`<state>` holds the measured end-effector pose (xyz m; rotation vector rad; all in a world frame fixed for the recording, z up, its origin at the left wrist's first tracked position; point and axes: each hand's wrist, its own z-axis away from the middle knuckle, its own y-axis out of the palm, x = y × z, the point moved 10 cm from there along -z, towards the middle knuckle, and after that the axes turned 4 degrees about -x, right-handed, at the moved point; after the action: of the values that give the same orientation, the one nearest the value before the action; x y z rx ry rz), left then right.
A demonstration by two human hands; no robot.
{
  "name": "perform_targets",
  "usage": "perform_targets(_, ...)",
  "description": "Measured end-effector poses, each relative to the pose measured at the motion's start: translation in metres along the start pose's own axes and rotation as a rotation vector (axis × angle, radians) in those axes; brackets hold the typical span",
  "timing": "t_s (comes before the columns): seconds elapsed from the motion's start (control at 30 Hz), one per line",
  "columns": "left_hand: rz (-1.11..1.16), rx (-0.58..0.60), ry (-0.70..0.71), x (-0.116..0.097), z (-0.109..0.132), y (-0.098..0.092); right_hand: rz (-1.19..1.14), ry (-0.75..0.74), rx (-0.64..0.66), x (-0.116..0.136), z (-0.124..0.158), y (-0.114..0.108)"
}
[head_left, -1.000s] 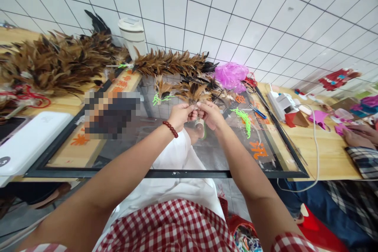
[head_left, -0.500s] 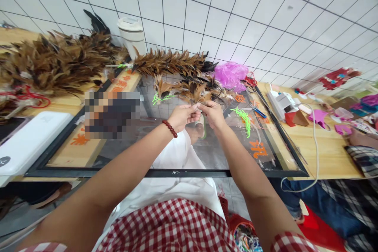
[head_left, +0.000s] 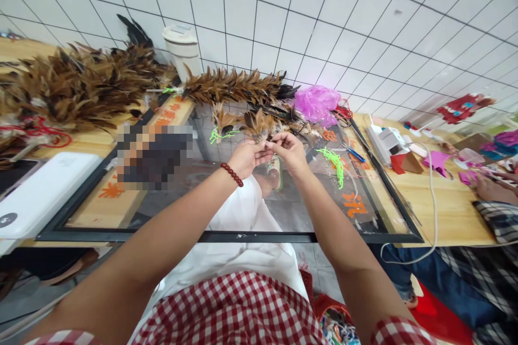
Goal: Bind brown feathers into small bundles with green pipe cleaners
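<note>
My left hand point(head_left: 246, 157), with a dark red bead bracelet at the wrist, pinches the base of a small bunch of brown feathers point(head_left: 256, 124) over the glass tabletop point(head_left: 299, 210). My right hand point(head_left: 288, 152) meets it from the right, thumb and forefinger pinched at the same quill ends, other fingers lifted. Just beyond lie another feather tuft with a green pipe cleaner point(head_left: 222, 135) and a long feather duster point(head_left: 232, 86).
A large heap of brown feathers point(head_left: 76, 86) fills the left. A white cup point(head_left: 183, 51) stands by the tiled wall. Pink tulle point(head_left: 316, 103), green pipe cleaners point(head_left: 335, 164), blue scissors point(head_left: 354, 153), a white box point(head_left: 40, 191). Another person's hand point(head_left: 491, 190) works at the right.
Both hands lifted slightly and drew the feather bunch a bit farther from me; the right hand's fingers have spread. The other person's hand at the right shifted.
</note>
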<state>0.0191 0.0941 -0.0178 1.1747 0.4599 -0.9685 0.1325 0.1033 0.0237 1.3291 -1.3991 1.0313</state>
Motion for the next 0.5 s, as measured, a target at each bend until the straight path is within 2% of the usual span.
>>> perform_targets(0.13, 0.042, 0.015, 0.022, 0.001, -0.002, 0.000, 0.365, -0.339, -0.014, 0.029, 0.009, 0.003)
perform_targets(0.23, 0.049, 0.019, 0.017, 0.003, -0.003, 0.000, 0.624, -0.567, 0.061, 0.045, 0.023, 0.018)
perform_targets(0.33, 0.067, -0.008, 0.022, 0.002, -0.004, -0.003, 0.705, -0.619, 0.107, 0.048, 0.027, 0.024)
perform_targets(0.5, 0.063, 0.031, -0.032, 0.005, -0.003, 0.001, 0.710, -0.610, 0.030, 0.048, 0.022, 0.014)
